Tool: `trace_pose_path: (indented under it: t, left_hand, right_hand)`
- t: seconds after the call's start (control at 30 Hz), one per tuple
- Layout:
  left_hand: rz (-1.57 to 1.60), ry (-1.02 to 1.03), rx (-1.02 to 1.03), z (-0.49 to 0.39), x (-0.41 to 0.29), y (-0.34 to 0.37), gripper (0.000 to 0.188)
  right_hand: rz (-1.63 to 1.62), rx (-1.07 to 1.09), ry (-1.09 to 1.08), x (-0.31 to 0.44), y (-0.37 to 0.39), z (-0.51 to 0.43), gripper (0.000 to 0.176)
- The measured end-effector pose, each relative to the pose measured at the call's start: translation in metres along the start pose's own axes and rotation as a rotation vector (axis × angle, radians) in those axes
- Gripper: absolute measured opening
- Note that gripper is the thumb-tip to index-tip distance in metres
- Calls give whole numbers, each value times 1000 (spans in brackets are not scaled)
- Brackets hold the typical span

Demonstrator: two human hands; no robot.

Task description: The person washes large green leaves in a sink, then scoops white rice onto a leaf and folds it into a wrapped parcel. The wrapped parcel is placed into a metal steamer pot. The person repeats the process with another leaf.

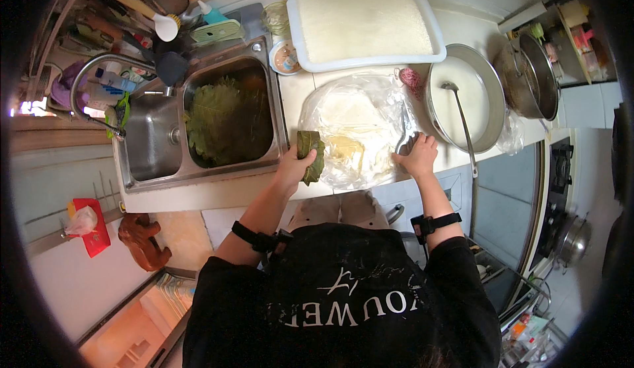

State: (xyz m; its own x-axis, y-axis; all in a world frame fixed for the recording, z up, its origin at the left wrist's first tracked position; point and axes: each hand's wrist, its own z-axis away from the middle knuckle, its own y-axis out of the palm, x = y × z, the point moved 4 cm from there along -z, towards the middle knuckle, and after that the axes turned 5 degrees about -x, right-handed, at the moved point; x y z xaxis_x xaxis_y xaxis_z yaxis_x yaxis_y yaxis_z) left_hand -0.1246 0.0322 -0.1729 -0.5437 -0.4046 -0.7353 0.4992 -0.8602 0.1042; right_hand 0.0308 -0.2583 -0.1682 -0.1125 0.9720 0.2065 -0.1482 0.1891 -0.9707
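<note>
My left hand (295, 164) grips a folded dark green leaf packet (310, 156) at the front edge of the counter, beside the sink. Right of it lies a clear plastic bag (354, 130) spread over a pale, dough-like mass. A slim metal utensil (404, 120), possibly scissors, lies along the bag's right side. At its lower end is my right hand (420, 156), thumb and fingers apart; whether it grips the utensil cannot be made out.
Large leaves (213, 115) soak in the right basin of the steel sink (235, 174). Behind the bag stands a white tub (441, 53) of white grains. On the right, a ladle (463, 120) rests in a metal pot (497, 83) of white contents, near pink string (410, 80) and a second pot (549, 83).
</note>
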Motion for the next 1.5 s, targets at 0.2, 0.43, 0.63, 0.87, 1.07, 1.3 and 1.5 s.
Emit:
trace_pose_path:
  t: [0.2, 0.43, 0.63, 0.87, 1.07, 1.3, 1.5]
  left_hand:
    - [84, -33, -22, 0, 7, -2, 37]
    - [250, -68, 21, 3, 6, 7, 46]
    - [249, -87, -121, 15, -7, -2, 39]
    - [402, -2, 36, 29, -21, -26, 33]
    - [519, -48, -49, 49, -28, -52, 31]
    - [544, -53, -80, 59, -33, -99, 34]
    - [675, -93, -8, 52, -35, -135, 32]
  right_hand:
    - [-47, 43, 0, 1, 1, -8, 80]
    - [-545, 348, 156, -8, 4, -22, 61]
    - [-1052, 537, 189, 24, -42, -10, 42]
    - [-1088, 718, 102, 72, -85, 5, 30]
    - [-1185, 796, 86, 115, -96, 7, 27]
    - [-1321, 871, 23, 172, -120, 16, 24]
    - [-1308, 886, -89, 246, -141, 11, 31]
